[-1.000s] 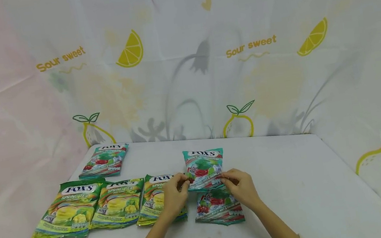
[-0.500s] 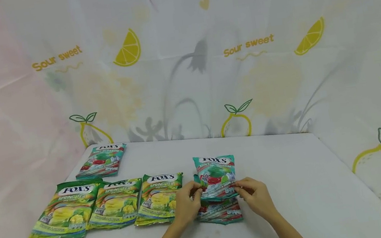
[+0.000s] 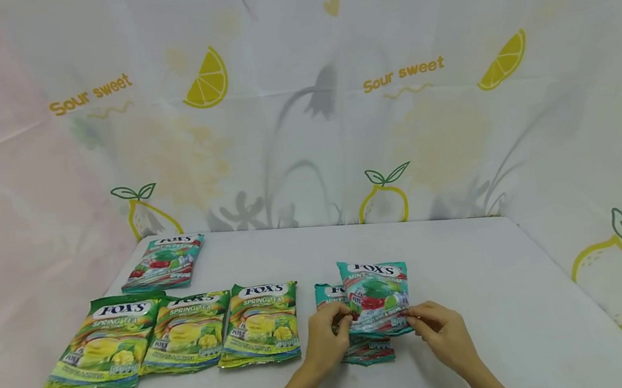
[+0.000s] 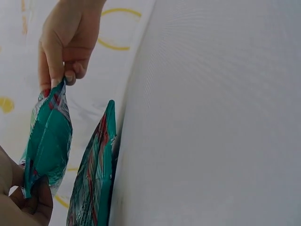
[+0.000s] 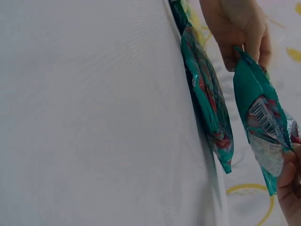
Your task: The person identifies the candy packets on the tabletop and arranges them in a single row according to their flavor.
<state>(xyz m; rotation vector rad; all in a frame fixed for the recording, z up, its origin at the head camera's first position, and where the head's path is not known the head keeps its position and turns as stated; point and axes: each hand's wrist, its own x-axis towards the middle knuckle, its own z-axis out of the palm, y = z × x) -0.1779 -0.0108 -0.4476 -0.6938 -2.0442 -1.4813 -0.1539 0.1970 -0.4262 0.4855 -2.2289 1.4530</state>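
I observed left hand (image 3: 326, 337) and right hand (image 3: 444, 337) pinching the raised packet (image 3: 378, 297), unplaced above the flat packet (image 3: 371, 350); left of the latter, three green packets (image 3: 193, 333) lay aligned.

Counter (image 3: 509, 285): three Spring Tea bags (image 3: 192, 335) in a row, left side. First Mint Blossom bag (image 3: 163, 265) behind the row's left part. Second Mint Blossom bag (image 3: 371, 350) on the counter, right of row. Third Mint Blossom bag (image 3: 377, 297) raised clear of counter, between left grip (image 3: 328, 339) and right grip (image 3: 445, 334). Cloth backdrop (image 3: 301, 122) behind all.
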